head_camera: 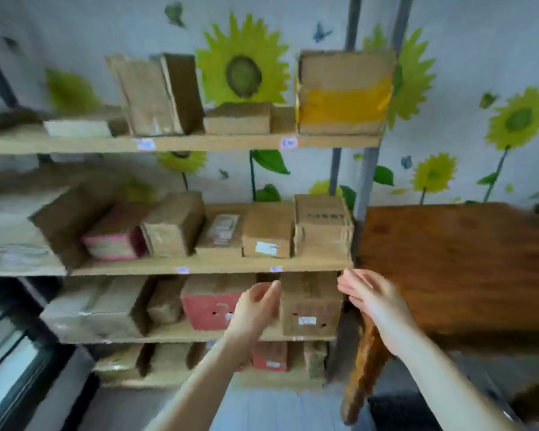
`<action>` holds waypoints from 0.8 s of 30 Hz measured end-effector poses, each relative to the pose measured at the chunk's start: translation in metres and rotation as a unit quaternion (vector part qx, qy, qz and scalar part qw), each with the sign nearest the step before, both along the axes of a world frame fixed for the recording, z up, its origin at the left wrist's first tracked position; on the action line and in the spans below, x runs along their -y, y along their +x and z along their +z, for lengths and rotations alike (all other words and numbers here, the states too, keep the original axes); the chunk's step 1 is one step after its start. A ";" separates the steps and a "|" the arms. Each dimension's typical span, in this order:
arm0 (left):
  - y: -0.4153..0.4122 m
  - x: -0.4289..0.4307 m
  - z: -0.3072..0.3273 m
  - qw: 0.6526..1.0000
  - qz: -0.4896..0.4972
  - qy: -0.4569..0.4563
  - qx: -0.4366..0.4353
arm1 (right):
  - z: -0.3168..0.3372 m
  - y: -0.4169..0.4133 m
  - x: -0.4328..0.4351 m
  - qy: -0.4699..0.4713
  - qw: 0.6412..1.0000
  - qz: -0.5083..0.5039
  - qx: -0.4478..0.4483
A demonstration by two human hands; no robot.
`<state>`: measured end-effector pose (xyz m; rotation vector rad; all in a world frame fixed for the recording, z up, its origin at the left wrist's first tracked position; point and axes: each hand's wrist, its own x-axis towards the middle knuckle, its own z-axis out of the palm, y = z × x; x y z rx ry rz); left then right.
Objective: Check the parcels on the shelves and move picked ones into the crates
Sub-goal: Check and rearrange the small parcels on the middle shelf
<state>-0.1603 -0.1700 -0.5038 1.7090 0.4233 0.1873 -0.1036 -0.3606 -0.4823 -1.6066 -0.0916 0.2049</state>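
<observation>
Right now my left hand (257,306) and my right hand (371,298) are both raised in front of me. They are apart from each other, with fingers loose and uncurled, holding nothing. Between them a brown parcel (311,306) stands upright on the shelf board (175,334) at hand level, a small white label low on its front. My left fingertips are just beside its left edge and my right fingers just beside its right edge. The blur keeps me from telling whether either touches the cardboard.

Behind my left hand, on the same board, sits a red parcel (207,309), partly covered by my hand. Below my hands, a lower board carries a smaller red parcel (269,356).

Just above my fingertips runs the next board (199,266) with a row of brown parcels. A labelled one (268,234) sits above the gap between my hands.

Higher still stands a yellow-taped box (344,94). Beyond my right hand lies a dark wooden surface (448,259). Farthest back is the sunflower wallpaper (241,74).
</observation>
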 end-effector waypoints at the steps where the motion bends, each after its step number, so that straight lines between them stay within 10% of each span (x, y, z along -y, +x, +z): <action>1: -0.008 -0.031 0.016 1.000 0.018 0.002 0.020 | 0.017 0.000 -0.031 0.002 1.000 0.016 0.020; 12: -0.031 -0.266 0.126 0.986 0.081 0.054 0.139 | 0.126 -0.009 -0.270 0.037 0.981 0.091 0.165; 24: 0.048 -0.414 0.207 0.908 0.271 0.249 0.201 | 0.195 0.057 -0.435 -0.200 0.883 0.126 0.407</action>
